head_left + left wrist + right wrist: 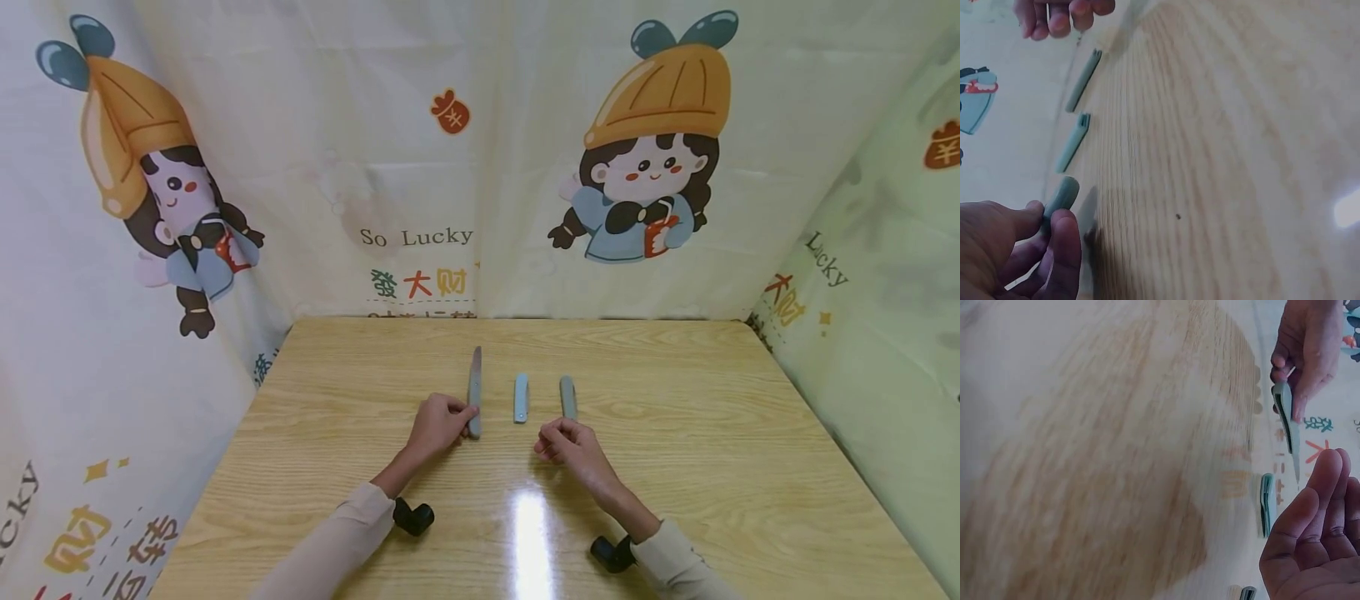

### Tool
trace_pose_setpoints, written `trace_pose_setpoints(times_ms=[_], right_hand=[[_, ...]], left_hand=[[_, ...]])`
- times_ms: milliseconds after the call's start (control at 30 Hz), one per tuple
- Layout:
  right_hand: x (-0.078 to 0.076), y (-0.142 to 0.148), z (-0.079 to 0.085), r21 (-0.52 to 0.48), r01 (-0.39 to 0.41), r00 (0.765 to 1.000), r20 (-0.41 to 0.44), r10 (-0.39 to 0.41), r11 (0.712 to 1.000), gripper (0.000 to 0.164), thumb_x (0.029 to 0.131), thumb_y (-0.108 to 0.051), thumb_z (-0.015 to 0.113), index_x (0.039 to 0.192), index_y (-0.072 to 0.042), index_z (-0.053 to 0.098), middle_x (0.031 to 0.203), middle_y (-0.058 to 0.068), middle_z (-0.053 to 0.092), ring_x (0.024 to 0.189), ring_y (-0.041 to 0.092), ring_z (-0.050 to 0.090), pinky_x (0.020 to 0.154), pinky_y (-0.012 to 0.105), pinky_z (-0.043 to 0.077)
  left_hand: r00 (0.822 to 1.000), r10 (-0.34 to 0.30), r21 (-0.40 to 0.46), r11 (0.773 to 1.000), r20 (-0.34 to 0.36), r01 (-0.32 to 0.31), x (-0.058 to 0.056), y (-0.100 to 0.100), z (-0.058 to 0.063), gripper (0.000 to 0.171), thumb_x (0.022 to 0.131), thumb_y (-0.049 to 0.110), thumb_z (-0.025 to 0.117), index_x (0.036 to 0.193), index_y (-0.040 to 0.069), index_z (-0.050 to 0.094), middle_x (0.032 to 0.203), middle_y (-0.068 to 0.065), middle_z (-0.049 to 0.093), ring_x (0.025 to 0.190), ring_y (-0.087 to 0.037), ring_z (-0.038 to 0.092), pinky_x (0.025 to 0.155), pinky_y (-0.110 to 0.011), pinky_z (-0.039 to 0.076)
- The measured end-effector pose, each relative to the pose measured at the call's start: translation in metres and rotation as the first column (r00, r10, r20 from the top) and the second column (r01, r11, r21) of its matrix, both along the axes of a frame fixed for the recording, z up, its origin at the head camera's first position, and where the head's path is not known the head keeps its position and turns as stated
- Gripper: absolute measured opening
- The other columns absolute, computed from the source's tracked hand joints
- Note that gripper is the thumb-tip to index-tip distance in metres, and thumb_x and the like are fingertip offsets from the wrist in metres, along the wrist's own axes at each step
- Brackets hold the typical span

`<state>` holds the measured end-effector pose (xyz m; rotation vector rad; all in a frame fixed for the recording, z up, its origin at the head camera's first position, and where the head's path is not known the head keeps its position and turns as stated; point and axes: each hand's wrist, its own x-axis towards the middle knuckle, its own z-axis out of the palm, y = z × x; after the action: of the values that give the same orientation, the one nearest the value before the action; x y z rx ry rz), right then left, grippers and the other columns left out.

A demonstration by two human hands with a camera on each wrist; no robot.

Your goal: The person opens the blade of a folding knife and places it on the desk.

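Note:
My left hand (437,425) pinches the grey-green handle of a folding knife (476,387) between thumb and fingers. Its blade is unfolded and points toward the back wall. In the right wrist view, this knife (1282,403) shows a slot along its handle. A light blue folding knife (521,398) lies folded on the table to its right. Farther right lies another folded knife (567,397), grey-green, its near end overlapped by my right hand (576,454). That hand holds nothing; its fingers are loosely bent in the right wrist view.
The wooden table (675,392) reaches back to a printed cloth (525,275) that also hangs at both sides. A bright light reflection falls on the near middle of the tabletop. Black wrist cameras (414,517) sit at both cuffs.

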<state>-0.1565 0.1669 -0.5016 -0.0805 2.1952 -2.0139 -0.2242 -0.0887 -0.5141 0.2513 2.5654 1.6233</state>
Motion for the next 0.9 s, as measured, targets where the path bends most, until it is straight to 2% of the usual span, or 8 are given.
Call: trace_pose_setpoints(times_ms=[200,500,700,900], right_hand=[[0.002,-0.001,0.001,0.002,0.001,1.0,0.009,-0.001,1.0,0.031,0.107,-0.018,0.054,0.107,0.013,0.059,0.093,0.017,0.069,0.086,0.031,0.068,0.08,0.038,0.057],[0.002,0.001,0.0,0.014,0.002,1.0,0.005,-0.002,1.0,0.031,0.107,-0.019,0.055,0.106,0.012,0.06,0.093,0.017,0.069,0.086,0.033,0.069,0.08,0.038,0.057],[0.001,0.001,-0.001,0.027,0.003,1.0,0.0,-0.003,1.0,0.031,0.107,-0.018,0.055,0.107,0.012,0.06,0.093,0.017,0.07,0.085,0.032,0.069,0.078,0.036,0.057],[0.0,0.002,-0.004,0.044,0.004,1.0,-0.005,-0.004,0.999,0.033,0.108,-0.019,0.053,0.108,0.014,0.059,0.092,0.016,0.071,0.084,0.03,0.07,0.078,0.035,0.057]], left_hand=[[0.998,0.054,-0.028,0.998,0.033,-0.053,-0.011,0.003,-0.002,0.022,0.099,0.015,0.07,0.086,-0.002,0.076,0.059,-0.002,0.065,0.049,-0.013,0.061,0.046,-0.024,0.049],[0.994,0.098,-0.097,0.99,-0.041,-0.102,-0.017,0.008,-0.003,0.022,0.095,0.016,0.074,0.08,0.001,0.077,0.055,0.002,0.063,0.046,-0.011,0.059,0.043,-0.023,0.046],[0.989,0.104,-0.164,0.979,-0.109,-0.121,-0.017,0.01,-0.004,0.02,0.094,0.016,0.076,0.08,0.002,0.078,0.054,0.004,0.062,0.046,-0.008,0.058,0.044,-0.025,0.046],[0.983,0.103,-0.181,0.975,-0.15,-0.13,-0.015,0.011,-0.004,0.018,0.094,0.015,0.076,0.082,0.001,0.078,0.054,0.006,0.062,0.047,-0.008,0.059,0.045,-0.025,0.046]])
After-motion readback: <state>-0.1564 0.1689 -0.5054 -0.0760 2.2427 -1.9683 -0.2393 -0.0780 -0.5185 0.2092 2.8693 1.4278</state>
